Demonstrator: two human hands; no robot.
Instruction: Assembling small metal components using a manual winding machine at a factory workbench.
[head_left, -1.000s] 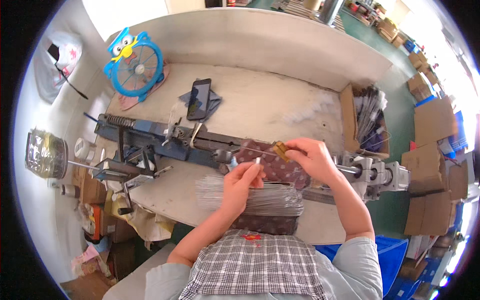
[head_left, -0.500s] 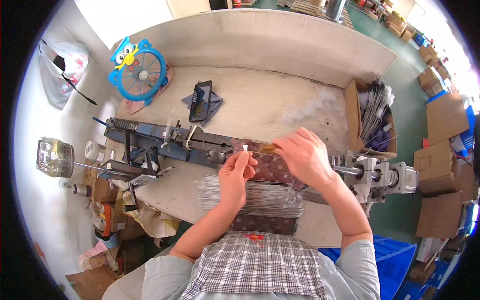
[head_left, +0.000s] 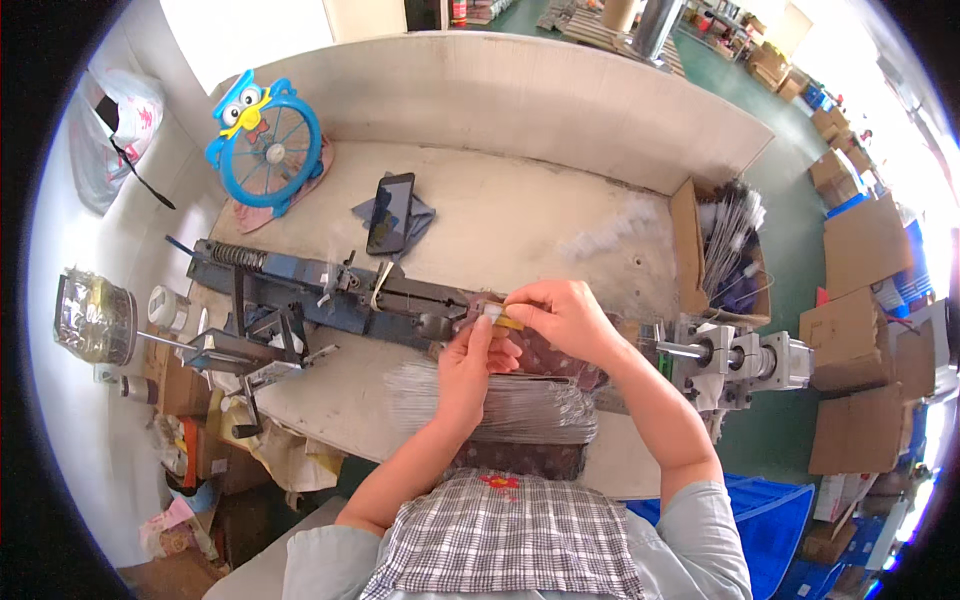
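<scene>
My left hand (head_left: pixel 474 362) is closed in a pinch on a small white piece (head_left: pixel 492 311), whose exact kind I cannot make out. Close beside it, my right hand (head_left: pixel 563 314) grips a short yellowish, brass-coloured tool (head_left: pixel 508 322), its end near the white piece. Whether the two touch is too small to tell. Below both hands, a thick bundle of thin grey wires (head_left: pixel 490 405) lies across a brown dotted cloth (head_left: pixel 552 352). Just beyond my left hand ends a long dark metal rail fixture (head_left: pixel 325 298) with a spring at its far left.
A motor-like shaft unit (head_left: pixel 740 362) sits at the table's right edge. Behind it stands a cardboard box (head_left: pixel 688 250) of wire brushes. A black phone (head_left: pixel 391 213) rests on a grey cloth, near a blue toy-shaped fan (head_left: pixel 268 150). A blue crate (head_left: pixel 775 525) is at lower right.
My right hand has moved left and slightly down, bringing the brass-coloured tool up to the white piece in my left hand. The whole view has shifted slightly.
</scene>
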